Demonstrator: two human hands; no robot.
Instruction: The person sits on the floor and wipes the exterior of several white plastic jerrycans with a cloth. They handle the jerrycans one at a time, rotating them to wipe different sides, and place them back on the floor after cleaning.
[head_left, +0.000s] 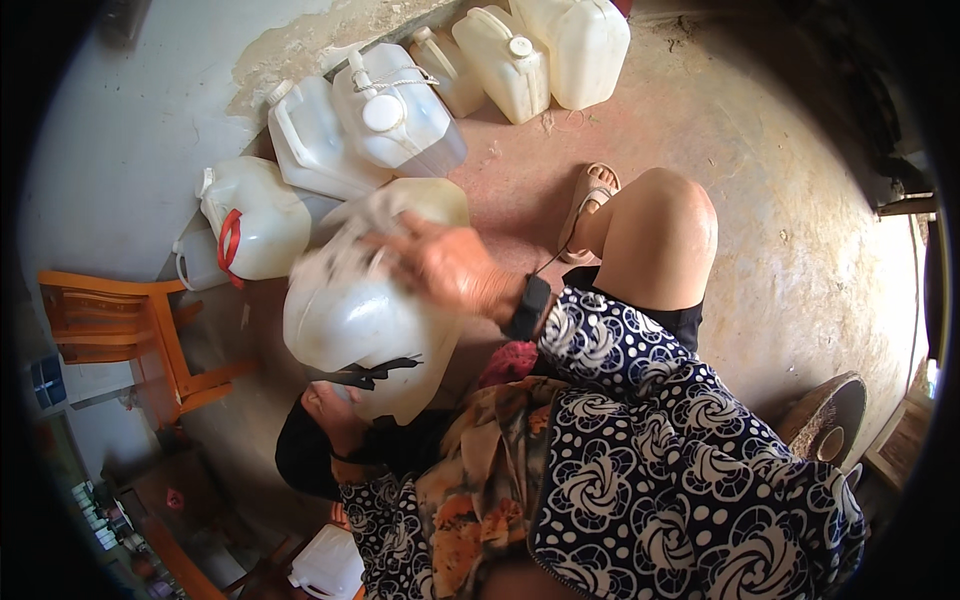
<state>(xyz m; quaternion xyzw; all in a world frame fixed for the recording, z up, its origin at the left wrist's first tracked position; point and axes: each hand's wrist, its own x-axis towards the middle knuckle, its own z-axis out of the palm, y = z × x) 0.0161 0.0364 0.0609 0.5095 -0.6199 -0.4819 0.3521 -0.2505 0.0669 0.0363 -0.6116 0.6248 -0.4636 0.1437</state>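
A large translucent white plastic jug (352, 315) lies tilted in front of me, between my legs. My right hand (450, 266), blurred by motion, presses a pale cloth with dark spots (337, 244) onto the jug's upper side. At the near end my left hand (330, 409) grips the jug, its fingers partly hidden. Beside that hand a black strip (379, 370) is tied to the jug. A dark band with a cord circles my right wrist.
Along the wall stand more plastic jugs: one with a red strap (266, 217), one with a rope (401, 112), and others behind (510, 67). An orange wooden chair (161, 337) is at left. A round basket (825, 420) sits at right, and a white container (328, 562) lies below.
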